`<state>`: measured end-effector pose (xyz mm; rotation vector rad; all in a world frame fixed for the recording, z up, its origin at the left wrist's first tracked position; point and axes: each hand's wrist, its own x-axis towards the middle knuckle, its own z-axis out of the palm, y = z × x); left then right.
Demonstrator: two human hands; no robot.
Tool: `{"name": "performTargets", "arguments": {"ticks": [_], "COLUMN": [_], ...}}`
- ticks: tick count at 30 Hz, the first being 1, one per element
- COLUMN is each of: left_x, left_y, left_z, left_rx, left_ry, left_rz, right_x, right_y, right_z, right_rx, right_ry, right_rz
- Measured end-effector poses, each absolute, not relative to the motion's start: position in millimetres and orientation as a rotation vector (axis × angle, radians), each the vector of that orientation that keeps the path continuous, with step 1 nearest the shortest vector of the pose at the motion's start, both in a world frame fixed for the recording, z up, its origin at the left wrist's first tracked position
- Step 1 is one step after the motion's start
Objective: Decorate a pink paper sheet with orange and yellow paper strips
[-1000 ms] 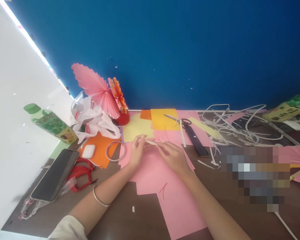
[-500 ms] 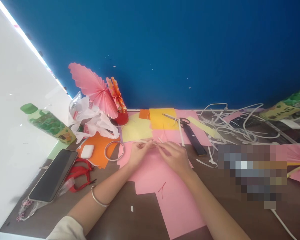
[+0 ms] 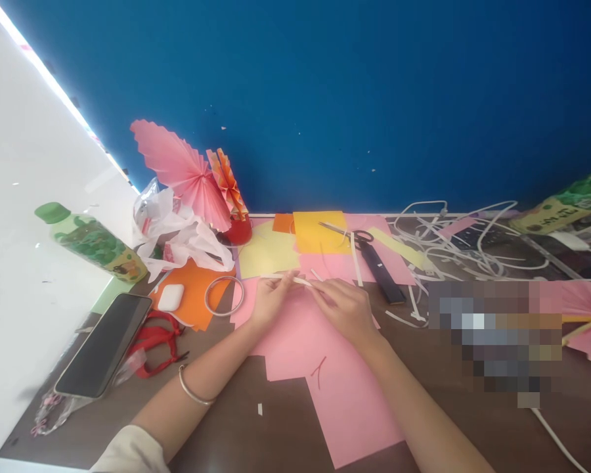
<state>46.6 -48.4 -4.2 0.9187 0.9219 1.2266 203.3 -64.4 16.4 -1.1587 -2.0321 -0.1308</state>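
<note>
Green-topped bottle (image 3: 96,246): tipped over to one side, near the white bag.
Phone (image 3: 103,345): lies on the brown surface (image 3: 236,427), its dark screen up.
Red straps (image 3: 153,341): in a loose heap just beside the phone.
White case (image 3: 171,297): small, sits on the orange paper (image 3: 197,286).
Pink fan (image 3: 182,167): folded in lots of pleats, up above the white bag (image 3: 197,246).
Ring (image 3: 242,295): round and thin, partly over the orange paper.
Left hand (image 3: 270,302): the grip pinches the white strip; a bangle (image 3: 192,393) is on this arm.
White strip (image 3: 303,282): thin, held up between both hands, above the paper. One end sticks out to the left of the left fingers.
Pink paper (image 3: 295,345): big flat sheets under both hands, with a thin red bit (image 3: 318,370) on top.
Right hand (image 3: 345,305): the grip pinches the strip's right end.
Scissors (image 3: 339,230): lie on the yellow paper (image 3: 320,240), behind the hands.
Long black thing (image 3: 383,274): just beside the scissors' handles.
White cords (image 3: 446,257): all in a tangle.
</note>
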Motion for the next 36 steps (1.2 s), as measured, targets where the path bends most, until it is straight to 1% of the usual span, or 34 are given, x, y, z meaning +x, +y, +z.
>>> {"name": "performTargets", "arguments": {"ticks": [7, 17, 23, 36], "left_x": [46, 44, 45, 45], "left_y": [-47, -52, -50, -52], "left_z": [-8, 2, -5, 4], "left_rx": [0.922, 0.921, 0.928, 0.927], "left_ry": [0.903, 0.848, 0.855, 0.865], "left_rz": [1.230, 1.180, 1.182, 1.181], "right_x": [201, 202, 198, 195], "right_y": [-65, -65, -67, -67], "right_z": [15, 12, 13, 11], "right_rx": [-1.177, -1.167, -1.209, -1.236], "right_ry": [-2.028, -1.965, -1.922, -1.935], "right_rz": [-0.141, -0.011, 0.013, -0.094]}}
